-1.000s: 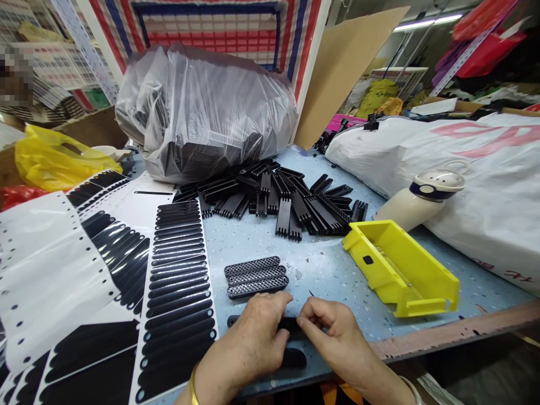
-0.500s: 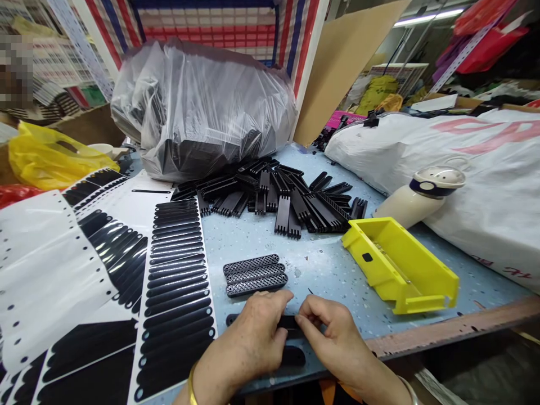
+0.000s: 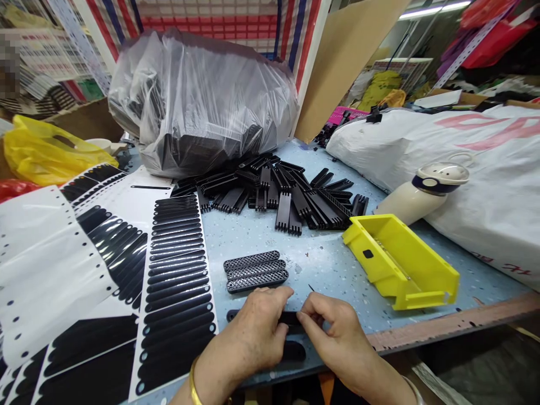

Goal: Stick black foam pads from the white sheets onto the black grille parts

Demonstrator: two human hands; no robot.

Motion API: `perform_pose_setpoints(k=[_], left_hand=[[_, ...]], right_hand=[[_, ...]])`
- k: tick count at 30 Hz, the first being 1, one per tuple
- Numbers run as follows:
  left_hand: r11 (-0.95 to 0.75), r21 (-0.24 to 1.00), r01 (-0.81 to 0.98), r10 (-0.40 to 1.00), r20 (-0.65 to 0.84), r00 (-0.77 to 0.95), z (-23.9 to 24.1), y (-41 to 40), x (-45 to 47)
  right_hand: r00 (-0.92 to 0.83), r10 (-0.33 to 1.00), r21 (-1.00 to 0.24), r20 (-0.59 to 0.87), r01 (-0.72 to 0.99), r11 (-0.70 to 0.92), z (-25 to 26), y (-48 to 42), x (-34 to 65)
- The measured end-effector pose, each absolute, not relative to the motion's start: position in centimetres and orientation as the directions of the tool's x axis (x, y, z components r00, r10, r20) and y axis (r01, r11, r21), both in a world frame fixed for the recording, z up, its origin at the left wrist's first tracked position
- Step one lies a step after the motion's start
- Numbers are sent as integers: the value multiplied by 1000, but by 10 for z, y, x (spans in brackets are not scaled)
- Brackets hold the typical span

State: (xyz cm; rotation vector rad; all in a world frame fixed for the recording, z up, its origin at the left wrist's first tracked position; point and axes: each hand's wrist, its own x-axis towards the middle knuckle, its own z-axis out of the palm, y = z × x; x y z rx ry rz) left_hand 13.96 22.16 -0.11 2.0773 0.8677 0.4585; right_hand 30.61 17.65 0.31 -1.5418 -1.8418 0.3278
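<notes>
left hand [image 3: 257, 329] and right hand [image 3: 333, 332] at the near edge of the table [image 3: 320, 264]. the fingers of both are closed in a pinch on one black strip [image 3: 291, 318], which lies flat between them. three grilles [image 3: 256, 271] lie just beyond. risk: the strip sits close to the edge, so a slipped pinch could push it off. compared with a second earlier, hands and strip keep their places; only the view shifts slightly.

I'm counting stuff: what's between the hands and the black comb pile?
In the head view, three black mesh strips lie side by side on the table there; otherwise bare tabletop.
</notes>
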Motion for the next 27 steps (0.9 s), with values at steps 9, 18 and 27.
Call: perform_pose_setpoints(k=[9, 18, 27], left_hand=[[-389, 818, 424, 723, -13, 690, 5, 222, 139], [-393, 813, 429, 732, -6, 681, 3, 220, 139], [-378, 812, 446, 744, -21, 668, 3, 222, 140]], right_hand=[[-33, 946, -598, 321, 768, 230, -2, 177, 306], [11, 970, -672, 242, 723, 159, -6, 177, 307], [89, 995, -771, 42, 636, -24, -5, 174, 310]])
